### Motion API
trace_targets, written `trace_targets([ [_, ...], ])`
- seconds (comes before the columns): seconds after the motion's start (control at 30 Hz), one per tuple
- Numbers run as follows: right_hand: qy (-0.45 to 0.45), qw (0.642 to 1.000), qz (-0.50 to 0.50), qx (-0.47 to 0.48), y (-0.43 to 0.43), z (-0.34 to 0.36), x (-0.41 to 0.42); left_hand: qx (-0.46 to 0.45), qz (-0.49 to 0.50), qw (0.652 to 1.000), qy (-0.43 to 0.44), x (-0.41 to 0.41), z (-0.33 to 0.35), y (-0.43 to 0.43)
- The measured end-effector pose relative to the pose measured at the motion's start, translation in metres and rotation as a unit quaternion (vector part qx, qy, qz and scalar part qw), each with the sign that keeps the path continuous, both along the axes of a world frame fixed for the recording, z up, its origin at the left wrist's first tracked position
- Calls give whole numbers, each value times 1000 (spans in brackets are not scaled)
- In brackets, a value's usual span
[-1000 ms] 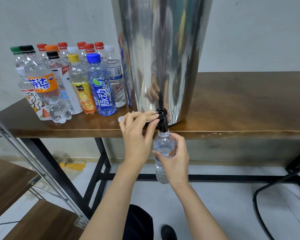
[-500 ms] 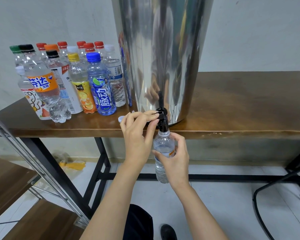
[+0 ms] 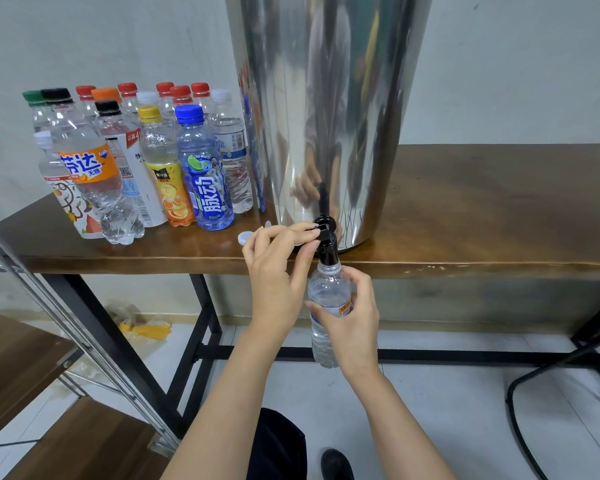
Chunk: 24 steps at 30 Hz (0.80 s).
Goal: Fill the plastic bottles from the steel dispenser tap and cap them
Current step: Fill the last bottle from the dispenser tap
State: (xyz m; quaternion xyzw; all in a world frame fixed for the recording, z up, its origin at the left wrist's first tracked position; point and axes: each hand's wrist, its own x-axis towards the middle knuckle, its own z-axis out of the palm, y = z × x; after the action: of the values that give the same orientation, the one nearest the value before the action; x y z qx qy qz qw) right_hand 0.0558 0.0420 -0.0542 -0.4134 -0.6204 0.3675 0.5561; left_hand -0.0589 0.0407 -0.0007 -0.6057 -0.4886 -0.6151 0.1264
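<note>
— What has changed for us in the last second?

— Very little. Our left hand [image 3: 278, 271] is where it was, thumb and fingertips curled and pinched on the lever of the black tap [image 3: 326, 240] at the foot of the steel dispenser [image 3: 326, 98]. Our right hand [image 3: 354, 327] has not shifted either. It is wrapped round the clear bottle [image 3: 328, 296] just under the shoulder.

— And the bottle itself?

— At six o'clock from the tap, hanging below the front edge of the bench [image 3: 465, 220], its open mouth right up against the spout. It looks upright, as before.

— Has the water climbed?

— We cannot tell. The line seems to sit high in the body, near the top of the label, but any rise across these moments is too slight to read.

— So what do we make of that stillness?

— We judge we are mid-fill and simply waiting. With the level that high, the next thing we will likely need is to let the lever go before it spills over the neck.

— Then the cap?

— A pale cap [image 3: 244, 238] lies loose on the bench at nine o'clock from the tap, just beside our left hand. It is probably this bottle's. The capped bottles [image 3: 201, 174] stand grouped at ten o'clock, untouched, so this one would join them.
</note>
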Motion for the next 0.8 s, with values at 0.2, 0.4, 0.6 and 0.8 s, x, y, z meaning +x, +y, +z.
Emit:
trace_targets([
  [0.2, 7, 1000, 3, 2, 0, -1, 0, -5, -6, 1000, -5, 0, 0, 0],
  [0.4, 4, 1000, 3, 2, 1, -3, 0, -2, -8, 1000, -8, 0, -1, 0],
  [0.6, 12, 1000, 2, -1, 0, -4, 0, -2, -8, 1000, -10, 1, -3, -2],
  [0.8, 17, 1000, 6, -1, 0, -4, 0, -4, -15, 1000, -15, 2, -4, -3],
])
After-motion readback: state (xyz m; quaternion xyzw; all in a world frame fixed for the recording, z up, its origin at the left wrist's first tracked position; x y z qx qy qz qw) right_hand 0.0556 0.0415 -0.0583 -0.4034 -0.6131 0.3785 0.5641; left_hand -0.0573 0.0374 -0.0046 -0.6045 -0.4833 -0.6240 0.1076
